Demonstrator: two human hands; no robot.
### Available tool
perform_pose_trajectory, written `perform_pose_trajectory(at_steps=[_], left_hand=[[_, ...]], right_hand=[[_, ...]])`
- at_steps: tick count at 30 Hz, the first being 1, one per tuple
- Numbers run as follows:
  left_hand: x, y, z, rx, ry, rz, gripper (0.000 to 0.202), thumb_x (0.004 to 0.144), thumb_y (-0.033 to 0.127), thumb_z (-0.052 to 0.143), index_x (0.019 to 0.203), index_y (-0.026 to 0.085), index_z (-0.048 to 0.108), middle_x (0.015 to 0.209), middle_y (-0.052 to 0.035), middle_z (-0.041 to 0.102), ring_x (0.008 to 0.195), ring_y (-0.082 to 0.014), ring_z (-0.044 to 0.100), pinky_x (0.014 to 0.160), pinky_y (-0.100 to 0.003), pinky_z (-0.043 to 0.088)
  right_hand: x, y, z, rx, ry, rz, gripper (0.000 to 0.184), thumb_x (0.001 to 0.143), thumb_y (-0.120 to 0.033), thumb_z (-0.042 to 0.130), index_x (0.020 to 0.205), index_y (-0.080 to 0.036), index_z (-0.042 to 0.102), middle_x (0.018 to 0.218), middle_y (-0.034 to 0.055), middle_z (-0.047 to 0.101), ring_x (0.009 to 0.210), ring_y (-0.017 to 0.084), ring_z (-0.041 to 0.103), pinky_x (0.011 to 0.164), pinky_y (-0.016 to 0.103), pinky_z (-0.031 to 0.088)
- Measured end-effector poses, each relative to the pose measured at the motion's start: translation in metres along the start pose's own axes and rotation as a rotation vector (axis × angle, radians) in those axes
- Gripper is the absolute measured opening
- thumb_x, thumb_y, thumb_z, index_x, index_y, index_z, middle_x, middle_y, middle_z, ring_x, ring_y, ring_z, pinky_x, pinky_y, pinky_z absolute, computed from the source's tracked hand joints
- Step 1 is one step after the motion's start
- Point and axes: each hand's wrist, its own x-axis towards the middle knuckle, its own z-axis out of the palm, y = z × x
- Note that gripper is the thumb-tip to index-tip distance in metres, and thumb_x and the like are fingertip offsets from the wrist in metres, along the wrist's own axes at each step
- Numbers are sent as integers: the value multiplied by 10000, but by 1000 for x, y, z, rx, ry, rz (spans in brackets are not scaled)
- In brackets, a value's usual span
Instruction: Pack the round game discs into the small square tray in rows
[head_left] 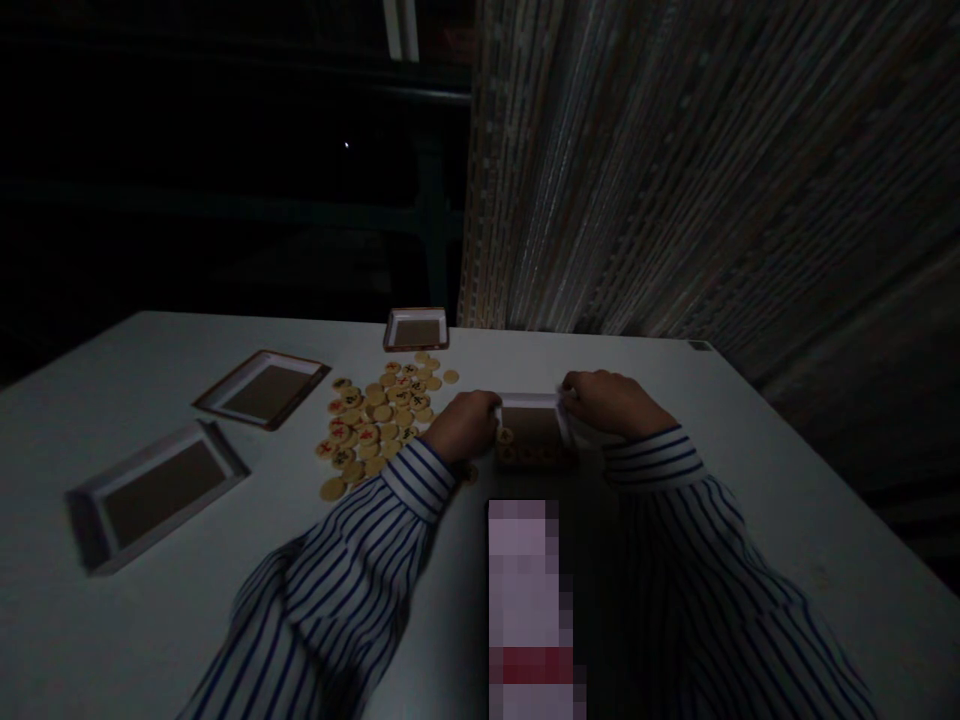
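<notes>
My left hand (463, 427) is closed on the left edge of a shallow box (534, 400) with pale inner walls and a dark base. Closed on the far right corner of the same box is my right hand (616, 403). A few round xiangqi pieces (507, 455) lie inside, along the near and left sides. Left of my left hand spreads a heap of wooden xiangqi pieces (381, 413), some marked with red or black characters. My left sleeve hides part of the heap, and one piece (470, 474) lies just under my left wrist.
Three more shallow boxes or lids rest on the white table (750, 480): one at the back (416, 311), one at the left (259, 355), and a deeper one (157, 455) nearer me. A pixelated patch (525, 590) covers something in front of me. A strand curtain (600, 180) hangs behind.
</notes>
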Motion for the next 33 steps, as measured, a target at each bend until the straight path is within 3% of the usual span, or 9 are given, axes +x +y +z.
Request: perform_pose_trajectory(at_steps=[13, 33], left_hand=[[0, -2, 1, 12, 12, 17, 355, 737, 111, 456, 1034, 133, 650, 1004, -116, 683, 933, -208, 621, 796, -275, 446], [-1, 0, -3, 2, 41, -4, 342, 761, 129, 476, 1055, 141, 649, 1027, -108, 682, 959, -208, 618, 836, -277, 447]], right_hand=[[8, 0, 12, 59, -129, -84, 326, 742, -208, 483, 1023, -115, 620, 993, 176, 656, 890, 254, 619, 679, 306, 426], [2, -1, 8, 32, -71, -74, 326, 797, -256, 434, 1026, -108, 612, 982, 193, 651, 878, 271, 621, 673, 324, 427]])
